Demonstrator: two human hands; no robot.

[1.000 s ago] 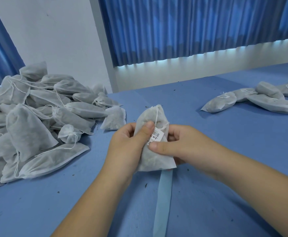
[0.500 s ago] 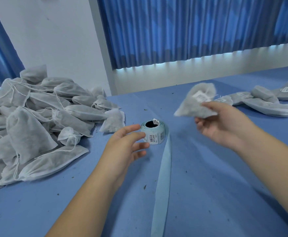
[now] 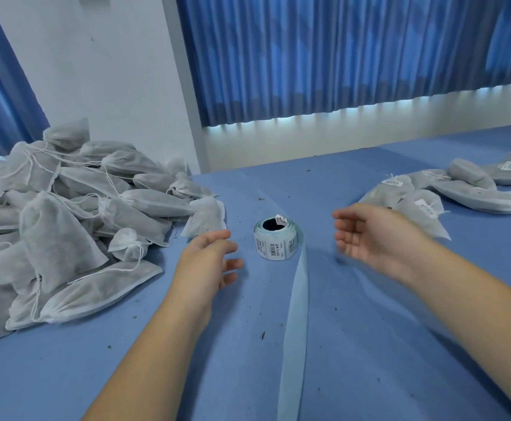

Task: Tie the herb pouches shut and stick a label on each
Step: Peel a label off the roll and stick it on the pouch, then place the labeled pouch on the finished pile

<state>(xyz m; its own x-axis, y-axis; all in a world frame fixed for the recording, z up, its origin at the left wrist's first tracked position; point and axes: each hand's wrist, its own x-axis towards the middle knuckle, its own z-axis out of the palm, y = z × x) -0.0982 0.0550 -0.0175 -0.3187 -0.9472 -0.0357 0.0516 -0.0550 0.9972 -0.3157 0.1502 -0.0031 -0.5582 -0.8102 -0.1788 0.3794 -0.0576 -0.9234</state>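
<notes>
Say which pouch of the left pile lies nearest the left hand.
The flat pouch at the right edge of the pile, just beyond the left hand; others lie farther left.

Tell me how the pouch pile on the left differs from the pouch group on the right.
The left pile is large and heaped; the right group is small and spread low. The right group shows white labels; the left pile shows none. Both are pale fabric pouches lying on the blue table.

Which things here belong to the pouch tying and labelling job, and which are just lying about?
Job: big pouch pile, label roll, labelled pouches, left hand, right hand, both empty.
Lying about: used backing strip, herb crumbs, blue curtains.
</notes>
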